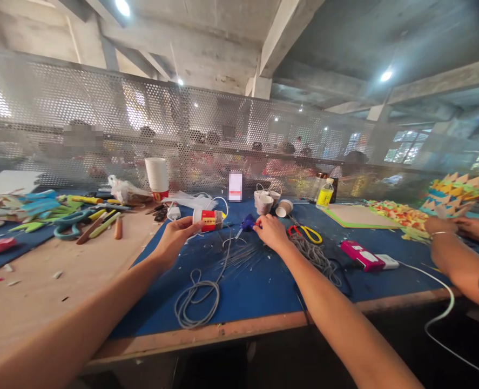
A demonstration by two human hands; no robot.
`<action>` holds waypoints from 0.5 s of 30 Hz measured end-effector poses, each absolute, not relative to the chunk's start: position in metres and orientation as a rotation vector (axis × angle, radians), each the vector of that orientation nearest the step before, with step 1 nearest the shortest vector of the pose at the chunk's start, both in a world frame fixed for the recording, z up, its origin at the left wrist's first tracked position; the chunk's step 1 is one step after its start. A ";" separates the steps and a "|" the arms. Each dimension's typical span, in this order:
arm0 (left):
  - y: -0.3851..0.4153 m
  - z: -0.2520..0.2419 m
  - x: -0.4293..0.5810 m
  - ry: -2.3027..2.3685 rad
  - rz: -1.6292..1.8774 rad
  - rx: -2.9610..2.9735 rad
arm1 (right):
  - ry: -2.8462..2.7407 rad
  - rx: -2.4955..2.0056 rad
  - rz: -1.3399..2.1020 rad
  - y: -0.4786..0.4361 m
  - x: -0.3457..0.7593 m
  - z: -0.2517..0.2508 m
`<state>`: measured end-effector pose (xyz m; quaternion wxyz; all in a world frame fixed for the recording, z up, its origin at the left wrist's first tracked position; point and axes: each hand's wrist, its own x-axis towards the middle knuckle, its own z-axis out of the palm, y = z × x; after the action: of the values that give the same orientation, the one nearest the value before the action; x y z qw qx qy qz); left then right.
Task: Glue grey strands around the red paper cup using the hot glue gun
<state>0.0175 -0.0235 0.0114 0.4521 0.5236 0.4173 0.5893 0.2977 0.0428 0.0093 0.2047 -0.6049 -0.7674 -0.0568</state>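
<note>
My left hand (174,240) is closed on a red-and-white paper cup (209,221), held tilted on its side above the blue mat (150,302). Grey cord (198,302) lies coiled below the cup and runs up toward it. My right hand (270,232) has its fingers closed on a dark blue tool (247,222) that looks like a glue gun; its handle is partly hidden by the fingers. Between the hands, thin grey wires or sticks (243,256) are spread on the mat. Small cord-wrapped cups (263,202) stand just beyond my right hand.
Yellow-and-red-handled scissors (312,234) and a bundle of grey cord (314,256) lie to the right, near a pink box-shaped device (361,255). Stacked paper cups (157,175), a phone (235,186) and a yellow bottle (325,194) stand behind. Another person's hands (445,227) work at far right.
</note>
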 end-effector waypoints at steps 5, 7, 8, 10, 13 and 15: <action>-0.028 0.016 0.021 1.051 1.426 1.279 | -2.246 -1.763 -0.228 0.042 0.294 0.003; -0.030 0.018 0.022 1.053 1.424 1.286 | -2.258 -1.747 -0.248 0.042 0.292 0.002; -0.030 0.018 0.023 1.051 1.429 1.292 | -2.261 -1.738 -0.253 0.041 0.291 0.002; -0.030 0.018 0.022 1.047 1.435 1.293 | -2.233 -1.716 -0.257 0.041 0.290 0.002; -0.027 0.016 0.020 1.061 1.439 1.257 | -2.093 -1.650 -0.212 0.042 0.288 0.006; -0.025 0.014 0.018 1.065 1.457 1.258 | -1.959 -1.589 -0.118 0.044 0.287 0.010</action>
<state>0.0181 -0.0252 0.0138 0.4539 0.5096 0.4314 0.5902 0.2871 0.0437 0.0096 0.3032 -0.5997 -0.7392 -0.0445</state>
